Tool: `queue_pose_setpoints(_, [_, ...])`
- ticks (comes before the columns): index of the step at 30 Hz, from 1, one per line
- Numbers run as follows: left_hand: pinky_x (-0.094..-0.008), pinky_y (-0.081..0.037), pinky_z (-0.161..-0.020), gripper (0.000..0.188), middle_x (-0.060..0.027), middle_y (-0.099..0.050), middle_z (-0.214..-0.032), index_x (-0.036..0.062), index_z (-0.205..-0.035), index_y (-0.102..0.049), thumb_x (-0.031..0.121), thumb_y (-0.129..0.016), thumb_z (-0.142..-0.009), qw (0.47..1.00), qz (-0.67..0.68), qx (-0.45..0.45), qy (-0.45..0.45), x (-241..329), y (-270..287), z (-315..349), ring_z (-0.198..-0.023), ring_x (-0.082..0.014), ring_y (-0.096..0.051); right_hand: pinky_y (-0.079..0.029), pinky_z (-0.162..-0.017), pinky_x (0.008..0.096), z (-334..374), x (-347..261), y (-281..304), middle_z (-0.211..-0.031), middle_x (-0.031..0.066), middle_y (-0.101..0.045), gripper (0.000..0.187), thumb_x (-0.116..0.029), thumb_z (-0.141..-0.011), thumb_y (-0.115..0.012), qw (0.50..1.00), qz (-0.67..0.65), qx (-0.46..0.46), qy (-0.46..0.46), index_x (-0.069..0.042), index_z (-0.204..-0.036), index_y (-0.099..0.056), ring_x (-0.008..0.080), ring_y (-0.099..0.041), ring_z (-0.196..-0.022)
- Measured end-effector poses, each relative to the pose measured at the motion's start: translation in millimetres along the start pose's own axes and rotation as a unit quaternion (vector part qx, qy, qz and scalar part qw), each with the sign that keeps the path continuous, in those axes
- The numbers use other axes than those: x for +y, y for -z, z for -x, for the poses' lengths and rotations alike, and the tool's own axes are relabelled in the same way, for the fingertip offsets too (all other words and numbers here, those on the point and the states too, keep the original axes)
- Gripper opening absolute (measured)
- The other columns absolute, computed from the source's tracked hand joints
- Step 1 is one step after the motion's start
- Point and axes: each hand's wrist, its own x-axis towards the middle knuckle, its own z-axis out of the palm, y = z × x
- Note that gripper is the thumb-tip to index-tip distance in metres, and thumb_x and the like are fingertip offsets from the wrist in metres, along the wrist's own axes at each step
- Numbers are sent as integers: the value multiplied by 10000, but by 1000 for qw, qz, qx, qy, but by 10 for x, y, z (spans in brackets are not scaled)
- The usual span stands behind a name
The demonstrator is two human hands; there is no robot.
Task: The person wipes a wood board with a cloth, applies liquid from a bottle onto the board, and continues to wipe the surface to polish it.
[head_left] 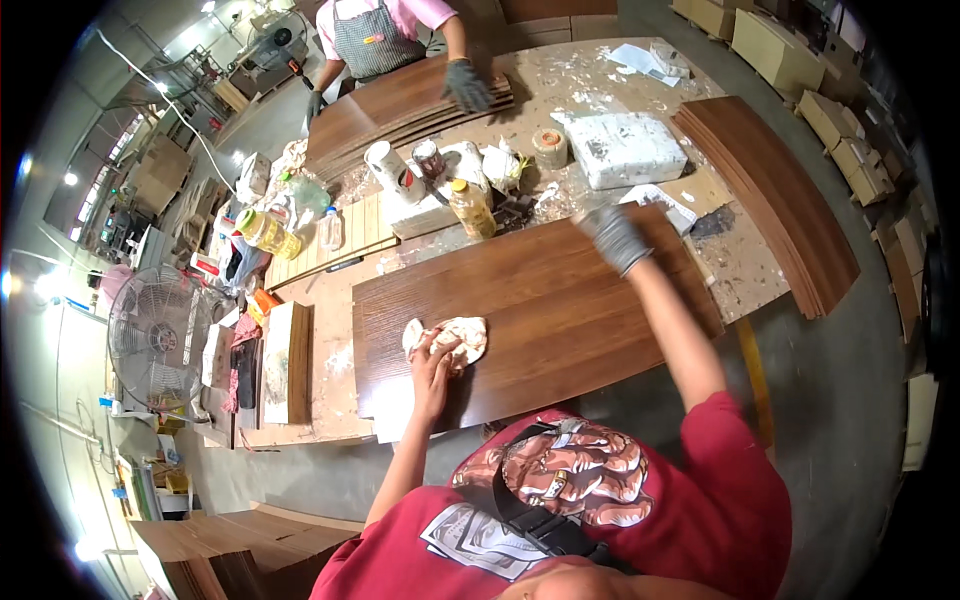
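A dark brown wood-grain board (540,310) lies across the near side of the table. On its left part, my bare left hand (432,375) presses a crumpled whitish cloth (463,338) against the surface, fingers curled over it. My right hand (614,240), in a grey glove, rests at the board's far edge toward the right. Its fingers stretch out away from me, slightly blurred, and no object shows in them. Just beyond the board stands a bottle of yellowish liquid (472,210) with a yellow cap.
Across the table a co-worker's gloved hand (466,86) rests on stacked brown boards (390,105). A white paint-spotted block (625,150), a jar (549,148) and cans crowd the middle. More brown panels (770,200) overhang the right edge. A fan (160,335) stands at left.
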Motion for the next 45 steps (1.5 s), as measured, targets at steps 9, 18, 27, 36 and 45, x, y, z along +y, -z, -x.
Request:
queue_pose_setpoints(9, [-332,-414,-1061,599,-134,-606,-1280,26,-1581,-136,261,-378,-1086,901,418,9,118,-134,26,-348,-1162,-206,-584,-255,-1164,519,1304,-1103,-2050,-1478,176,-486,652,-507,-935,-509,894,359,-106,248,-119,-1457,-464,368,-396,-1400])
queue_pose_setpoints(18, [-352,-490,-946,293,-169,-667,-1135,-7,-1275,-576,93,-520,-1005,971,214,103,13,-613,500,-208,-1055,-249,-652,-435,-987,474,1134,-1152,-1855,-1342,157,-504,588,-515,-693,-709,881,443,69,149,-89,-1096,-662,315,-456,-1265])
queue_pose_setpoints(27, [-385,-460,-933,241,-152,-644,-1046,12,-1170,-641,116,-565,-966,984,161,79,-6,-350,668,-185,-1043,-310,-587,-261,-1193,449,972,-581,-1665,-1543,156,-398,665,-342,-886,-689,935,352,36,33,-48,-1436,-459,331,-372,-1419])
queue_pose_setpoints(36, [-375,-452,-924,225,-150,-650,-1007,1,-1110,-663,122,-523,-982,985,164,57,-8,-310,692,-223,-1015,-301,-587,-320,-1154,442,975,-706,-1598,-1420,148,-530,602,-319,-875,-707,939,331,74,47,-64,-1385,-513,309,-460,-1350])
queue_pose_setpoints(45, [-369,-456,-898,215,-148,-650,-979,-5,-1075,-669,97,-501,-987,980,190,59,-12,-303,669,-228,-980,-283,-601,-387,-1094,461,989,-729,-1603,-1357,141,-572,562,-316,-840,-741,936,335,91,52,-91,-1324,-563,335,-521,-1253])
